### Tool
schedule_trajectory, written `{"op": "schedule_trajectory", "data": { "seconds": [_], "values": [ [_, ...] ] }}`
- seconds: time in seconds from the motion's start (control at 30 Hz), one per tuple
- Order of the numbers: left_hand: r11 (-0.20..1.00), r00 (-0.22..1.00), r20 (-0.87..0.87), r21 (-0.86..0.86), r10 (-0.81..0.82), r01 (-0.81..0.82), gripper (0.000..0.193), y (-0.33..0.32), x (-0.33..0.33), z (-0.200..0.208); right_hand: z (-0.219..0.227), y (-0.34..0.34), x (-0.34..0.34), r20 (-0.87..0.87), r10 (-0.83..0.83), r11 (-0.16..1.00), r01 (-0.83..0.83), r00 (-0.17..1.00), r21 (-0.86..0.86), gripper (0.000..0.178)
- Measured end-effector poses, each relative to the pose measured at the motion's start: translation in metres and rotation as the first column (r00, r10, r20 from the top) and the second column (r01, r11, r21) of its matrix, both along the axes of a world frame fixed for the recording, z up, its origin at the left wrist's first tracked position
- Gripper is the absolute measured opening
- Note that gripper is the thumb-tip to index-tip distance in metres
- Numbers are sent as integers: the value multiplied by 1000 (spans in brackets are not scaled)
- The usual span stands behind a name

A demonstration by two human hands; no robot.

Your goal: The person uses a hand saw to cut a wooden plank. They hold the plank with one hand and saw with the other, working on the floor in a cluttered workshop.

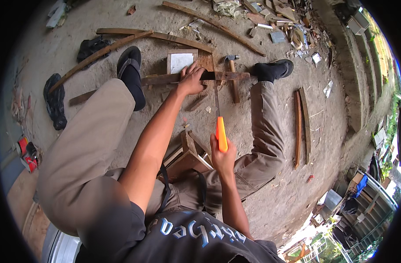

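Observation:
My right hand is closed around the orange handle of a handsaw. The saw's thin blade points away from me and crosses a dark wooden strip that lies sideways between my feet. To the left of the blade, my left hand grips the strip from above, fingers reaching over its far side toward a small wooden box with a white top. A hammer with a wooden handle is just right of the blade, partly under the strip's right end.
Long wooden strips lie on the concrete floor ahead, and two more at the right. A wooden frame piece is between my legs. Black plastic bags lie at left, scrap debris at far right, beside concrete steps.

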State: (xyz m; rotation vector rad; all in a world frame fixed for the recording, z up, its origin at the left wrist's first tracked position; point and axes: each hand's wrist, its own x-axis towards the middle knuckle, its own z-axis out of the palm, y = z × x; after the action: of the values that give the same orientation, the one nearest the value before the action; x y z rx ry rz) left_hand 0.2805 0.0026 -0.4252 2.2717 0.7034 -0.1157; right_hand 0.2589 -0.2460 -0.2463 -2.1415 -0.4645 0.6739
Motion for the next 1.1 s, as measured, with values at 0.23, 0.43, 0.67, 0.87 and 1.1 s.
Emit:
{"op": "schedule_trajectory", "data": {
  "seconds": [0.23,0.43,0.67,0.87,1.1],
  "values": [
    [991,1000,-22,131,-3,6,78,-7,-2,1,-14,12,15,-63,-78,994,83,995,78,30],
    [993,999,-39,118,-10,15,78,-4,4,0,-37,34,34,16,-33,998,32,999,50,31],
    [996,1000,-21,83,12,-11,74,-9,-3,0,34,-63,-27,-119,-55,998,54,991,-9,23],
    [990,1000,29,144,0,-4,77,-12,5,2,-32,53,35,4,-64,998,64,998,-20,30],
    [990,1000,0,143,-15,15,79,-3,3,6,-23,-2,21,-81,-2,1000,2,997,7,23]
  ]
}}
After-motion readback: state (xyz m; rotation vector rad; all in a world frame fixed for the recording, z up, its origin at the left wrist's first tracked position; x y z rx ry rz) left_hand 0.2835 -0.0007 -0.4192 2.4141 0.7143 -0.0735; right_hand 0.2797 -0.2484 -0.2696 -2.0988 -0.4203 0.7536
